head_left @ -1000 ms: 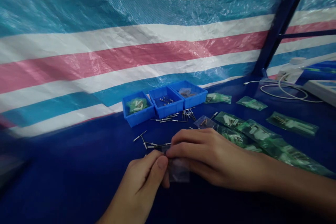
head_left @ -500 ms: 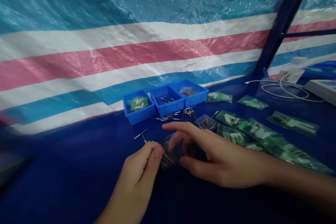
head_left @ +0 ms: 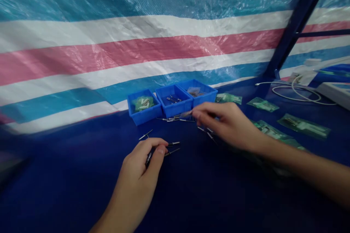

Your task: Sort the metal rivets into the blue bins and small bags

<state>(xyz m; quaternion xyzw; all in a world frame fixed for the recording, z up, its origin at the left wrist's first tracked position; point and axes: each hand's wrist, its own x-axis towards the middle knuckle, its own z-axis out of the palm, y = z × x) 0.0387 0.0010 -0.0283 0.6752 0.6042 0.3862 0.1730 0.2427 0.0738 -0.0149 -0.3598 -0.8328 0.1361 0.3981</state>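
Plastic bag (head_left: 186,114), small, clear and a little blurred, is pinched in the fingertips of your right hand (head_left: 228,123), just in front of the middle blue bin (head_left: 177,109). Your left hand (head_left: 138,169) is curled narrow, nearer you than that bin and to its left; metal pins (head_left: 174,143) show at its fingertips, though whether it grips them I cannot tell. Green packets (head_left: 304,126) lie on the counter (head_left: 207,196), right of that bin.

3 blue bins (head_left: 177,108), green packets (head_left: 304,126), blue-white-red striped sheeting (head_left: 136,49)
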